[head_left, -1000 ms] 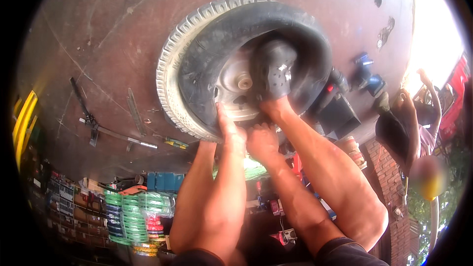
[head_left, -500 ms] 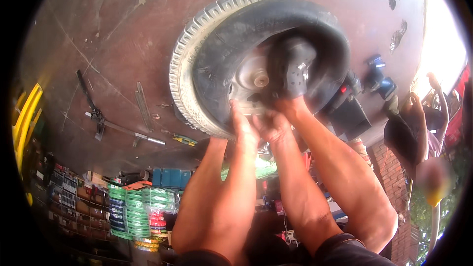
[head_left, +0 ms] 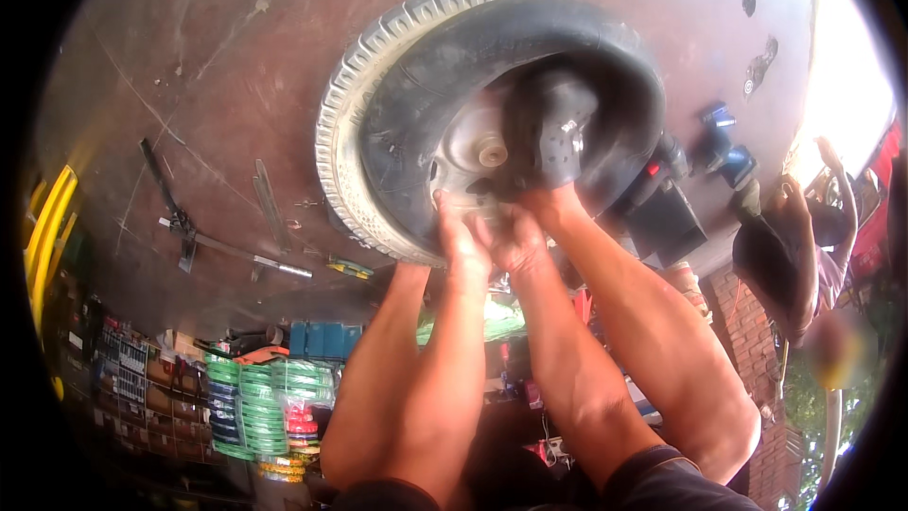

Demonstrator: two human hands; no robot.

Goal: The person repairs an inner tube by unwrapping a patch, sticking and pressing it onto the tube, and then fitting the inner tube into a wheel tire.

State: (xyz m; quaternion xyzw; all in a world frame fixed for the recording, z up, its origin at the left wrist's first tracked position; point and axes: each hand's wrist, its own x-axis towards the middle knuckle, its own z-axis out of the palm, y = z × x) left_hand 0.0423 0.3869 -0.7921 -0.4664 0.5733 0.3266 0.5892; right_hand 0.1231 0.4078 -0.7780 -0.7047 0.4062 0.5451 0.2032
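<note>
A tyre with a chunky tread (head_left: 339,137) lies on its side on the ground. A black inner tube (head_left: 409,99) bulges out over its top, ringing the grey metal wheel hub (head_left: 489,151). At the near edge of the wheel, my left hand (head_left: 461,235) is closed by the tube's inner edge, one digit stretched along it. My right hand (head_left: 518,240) is close beside it with curled fingers. What the two hands grip between them is hidden. My right foot, in a dark clog with holes (head_left: 560,140), rests inside the tube's ring next to the hub.
Left of the wheel lie a long metal tool (head_left: 227,248), flat metal strips (head_left: 270,203) and yellow-handled pliers (head_left: 350,268). A black box (head_left: 668,222) and blue-and-black tools (head_left: 728,156) are at the right. Green-wrapped coils (head_left: 260,407) stand nearby. Another person (head_left: 780,246) is at far right.
The whole view has shifted slightly, so the wheel appears a little further left. My right hand has turned a little, fingers drawn in toward the left hand. The foot stays in place.
</note>
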